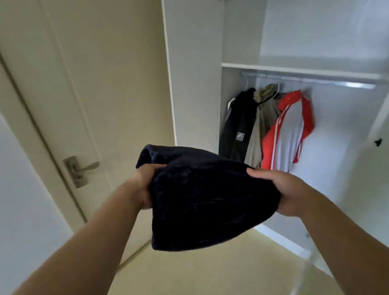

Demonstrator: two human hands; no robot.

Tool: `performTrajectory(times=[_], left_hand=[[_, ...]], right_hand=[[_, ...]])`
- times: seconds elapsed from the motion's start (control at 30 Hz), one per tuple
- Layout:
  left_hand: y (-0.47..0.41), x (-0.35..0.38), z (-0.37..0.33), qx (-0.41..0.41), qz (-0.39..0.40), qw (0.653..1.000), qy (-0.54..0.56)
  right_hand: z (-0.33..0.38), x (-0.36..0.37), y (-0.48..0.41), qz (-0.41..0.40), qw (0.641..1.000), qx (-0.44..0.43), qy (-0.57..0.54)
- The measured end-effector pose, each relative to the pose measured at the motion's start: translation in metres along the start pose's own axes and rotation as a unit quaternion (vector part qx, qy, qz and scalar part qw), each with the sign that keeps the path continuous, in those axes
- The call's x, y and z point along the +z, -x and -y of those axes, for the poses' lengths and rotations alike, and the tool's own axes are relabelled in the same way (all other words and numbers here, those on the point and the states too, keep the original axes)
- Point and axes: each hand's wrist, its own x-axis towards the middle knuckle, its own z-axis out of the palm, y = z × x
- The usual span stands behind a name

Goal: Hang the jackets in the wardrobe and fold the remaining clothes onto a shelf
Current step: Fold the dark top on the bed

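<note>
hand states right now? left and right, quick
Left hand: grips the left edge of the folded dark garment.
Right hand: grips the same garment's right edge, thumb on top.

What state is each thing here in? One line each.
Dark garment: folded, held by both hands.
Left hand: grips the garment.
Right hand: grips the garment.
Black jacket: hanging on rail.
Beige jacket: hanging.
Red jacket: hanging.
Wardrobe door: open.
Room door: shut.
</note>
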Motion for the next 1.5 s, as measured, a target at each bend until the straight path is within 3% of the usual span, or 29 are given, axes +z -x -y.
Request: performTrajectory(times=[0.13,0.27,0.43,0.63,0.77,0.93,1.27,1.37,1.43,1.5], left_hand=[[-0.055,0.092,-0.079,0.061,0.037,0.997,-0.020],[-0.107,0.157,-0.160,0.113,0.057,0.992,-0.018],[-0.179,0.220,-0.246,0.172,0.084,0.981,-0.009],[-0.293,0.280,-0.321,0.198,0.120,0.973,0.004],[-0.368,0.321,-0.377,0.185,0.166,0.967,0.050],[-0.440,0.386,-0.434,0.156,0.232,0.956,0.087],[-0.518,0.515,-0.535,0.213,0.306,0.915,0.154],[-0.545,0.544,-0.556,0.226,0.303,0.916,0.138],[-0.568,0.562,-0.556,0.233,0.276,0.924,0.130],[-0.596,0.576,-0.542,0.197,0.243,0.947,0.068]], right_hand=[[0.067,-0.068,-0.013,0.007,0.985,-0.089,-0.149],[0.130,-0.109,-0.050,0.016,0.946,-0.157,-0.282],[0.189,-0.159,-0.110,-0.016,0.910,-0.227,-0.346],[0.272,-0.194,-0.213,-0.156,0.878,-0.313,-0.327],[0.336,-0.227,-0.269,-0.260,0.862,-0.321,-0.295],[0.415,-0.279,-0.317,-0.379,0.813,-0.371,-0.241],[0.560,-0.379,-0.376,-0.377,0.802,-0.452,-0.102],[0.592,-0.415,-0.398,-0.390,0.798,-0.451,-0.080],[0.600,-0.445,-0.421,-0.445,0.784,-0.431,-0.029],[0.595,-0.479,-0.447,-0.528,0.774,-0.339,0.085]])
